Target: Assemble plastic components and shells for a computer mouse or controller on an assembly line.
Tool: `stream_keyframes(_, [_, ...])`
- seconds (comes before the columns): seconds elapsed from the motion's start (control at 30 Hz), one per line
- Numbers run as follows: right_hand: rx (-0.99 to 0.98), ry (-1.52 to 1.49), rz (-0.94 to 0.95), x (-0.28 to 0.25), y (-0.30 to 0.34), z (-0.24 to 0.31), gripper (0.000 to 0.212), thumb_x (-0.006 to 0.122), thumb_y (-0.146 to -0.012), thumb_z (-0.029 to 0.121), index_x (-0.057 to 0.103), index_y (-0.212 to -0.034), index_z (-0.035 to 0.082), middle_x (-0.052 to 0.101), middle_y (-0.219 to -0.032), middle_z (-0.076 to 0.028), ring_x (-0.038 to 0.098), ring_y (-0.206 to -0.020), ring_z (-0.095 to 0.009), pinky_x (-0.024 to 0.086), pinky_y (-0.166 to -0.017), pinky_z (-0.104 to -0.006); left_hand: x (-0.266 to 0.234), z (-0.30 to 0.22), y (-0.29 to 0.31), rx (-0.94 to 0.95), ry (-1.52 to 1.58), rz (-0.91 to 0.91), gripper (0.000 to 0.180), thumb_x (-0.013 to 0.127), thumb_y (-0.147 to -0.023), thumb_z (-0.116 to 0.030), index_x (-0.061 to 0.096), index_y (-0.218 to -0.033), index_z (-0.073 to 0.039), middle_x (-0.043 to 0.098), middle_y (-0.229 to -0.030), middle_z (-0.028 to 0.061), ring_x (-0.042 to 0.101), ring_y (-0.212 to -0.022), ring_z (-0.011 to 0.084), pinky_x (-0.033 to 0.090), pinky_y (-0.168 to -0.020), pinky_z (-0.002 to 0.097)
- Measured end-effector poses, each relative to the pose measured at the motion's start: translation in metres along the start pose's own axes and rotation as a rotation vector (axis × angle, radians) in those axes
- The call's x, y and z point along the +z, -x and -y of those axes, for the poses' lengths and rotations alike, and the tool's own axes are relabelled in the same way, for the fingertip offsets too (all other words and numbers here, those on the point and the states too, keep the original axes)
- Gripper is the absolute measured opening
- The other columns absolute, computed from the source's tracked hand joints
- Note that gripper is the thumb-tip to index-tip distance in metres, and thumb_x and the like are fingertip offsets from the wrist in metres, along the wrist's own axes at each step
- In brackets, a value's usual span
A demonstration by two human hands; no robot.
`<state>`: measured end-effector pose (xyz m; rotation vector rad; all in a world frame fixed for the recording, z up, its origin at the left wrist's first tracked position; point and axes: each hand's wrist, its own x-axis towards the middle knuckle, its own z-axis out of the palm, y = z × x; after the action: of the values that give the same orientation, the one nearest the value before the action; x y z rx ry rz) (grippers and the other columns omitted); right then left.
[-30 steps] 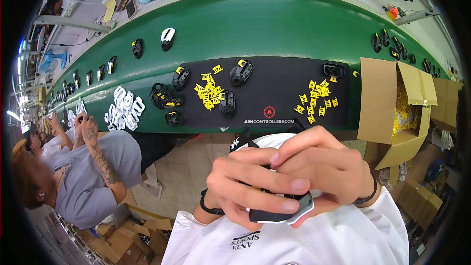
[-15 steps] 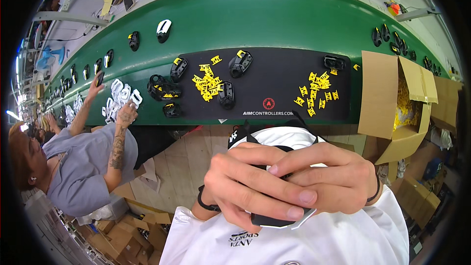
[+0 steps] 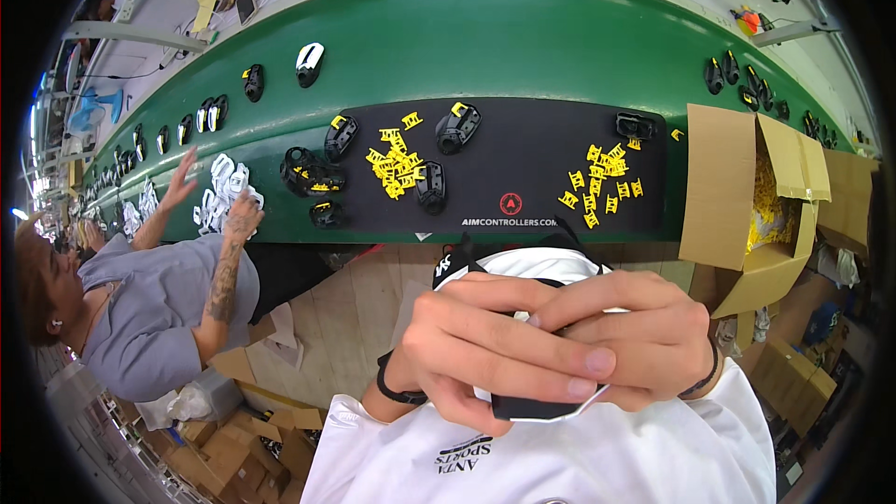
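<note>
Close to my chest, both hands are wrapped round a black plastic housing with a white edge (image 3: 537,408). Only its lower rim shows; fingers cover the rest. My left hand (image 3: 499,341) lies across the front of it, its fingertips reaching over to the right. My right hand (image 3: 639,336) grips from the other side, with its fingers overlapping the left ones. Beyond them, a black mat (image 3: 523,154) carries a pile of yellow plastic clips (image 3: 395,166) and a second group of yellow clips (image 3: 597,182). Black housings (image 3: 457,127) stand around the first pile.
The green bench (image 3: 523,37) curves across the view. At right stands an open cardboard box (image 3: 719,187) with yellow parts inside. A co-worker (image 3: 168,317) sits at left by white plastic frames (image 3: 224,191). More black housings (image 3: 715,75) line the far right.
My hands and the black housing have shifted slightly right and up. At left, the co-worker's far hand has let go of a black-and-white housing, which now stands in the row on the bench.
</note>
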<state>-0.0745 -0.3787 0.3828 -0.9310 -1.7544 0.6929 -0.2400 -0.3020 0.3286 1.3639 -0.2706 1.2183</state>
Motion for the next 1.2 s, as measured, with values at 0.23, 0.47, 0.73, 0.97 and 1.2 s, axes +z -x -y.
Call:
stream_keyframes(0.23, [0.239, -0.080, -0.107, -0.007, 0.001, -0.018, 0.027, 0.078, -0.083, 0.011, 0.068, -0.102, -0.005, 0.067, -0.088, -0.014, 0.065, -0.087, -0.029, 0.052, -0.074, -0.0346, -0.007, -0.014, -0.006, -0.492, -0.196, -0.009, 0.062, 0.073, -0.075, -0.009, 0.059, -0.134, 0.006, 0.060, -0.134, 0.0231, 0.060, -0.121, 0.0345, 0.047, -0.102, 0.0408])
stream_keyframes(0.47, [0.827, -0.544, -0.335, 0.009, -0.011, -0.031, 0.022, 0.059, -0.104, 0.020, 0.062, -0.110, 0.000, 0.065, -0.092, 0.000, 0.055, -0.081, -0.002, 0.046, -0.071, -0.0208, -0.002, -0.006, 0.006, -0.852, 0.064, -0.329, 0.087, 0.072, -0.082, -0.004, 0.026, -0.155, 0.004, 0.041, -0.151, 0.0149, 0.042, -0.138, 0.0234, 0.032, -0.115, 0.0366])
stream_keyframes(0.73, [0.857, -0.688, -0.273, 0.015, 0.001, -0.026, 0.041, 0.065, -0.097, 0.011, 0.049, -0.132, -0.002, 0.062, -0.118, -0.008, 0.059, -0.107, -0.009, 0.050, -0.091, -0.0276, 0.000, -0.001, 0.015, -0.755, -0.059, -0.377, 0.082, 0.072, -0.084, -0.003, 0.030, -0.153, 0.004, 0.039, -0.154, 0.0171, 0.041, -0.141, 0.0256, 0.031, -0.116, 0.0386])
stream_keyframes(0.97, [0.832, -0.569, -0.289, 0.019, 0.002, -0.028, 0.033, 0.062, -0.100, 0.012, 0.051, -0.128, -0.002, 0.065, -0.112, -0.008, 0.061, -0.102, -0.009, 0.051, -0.089, -0.0265, -0.004, 0.002, 0.014, -0.736, -0.023, -0.364, 0.076, 0.071, -0.085, -0.002, 0.034, -0.150, 0.004, 0.044, -0.149, 0.0155, 0.045, -0.137, 0.0247, 0.033, -0.115, 0.0376])
stream_keyframes(1.2, [0.762, -0.315, -0.376, 0.008, 0.008, -0.045, 0.034, 0.045, -0.107, 0.020, 0.051, -0.134, 0.000, 0.059, -0.121, -0.012, 0.061, -0.111, -0.017, 0.051, -0.095, -0.0314, 0.006, -0.004, 0.000, -0.886, 0.178, -0.667, 0.058, 0.048, -0.103, -0.019, 0.025, -0.155, -0.004, 0.058, -0.133, 0.0221, 0.068, -0.110, 0.0333, 0.060, -0.090, 0.0418])
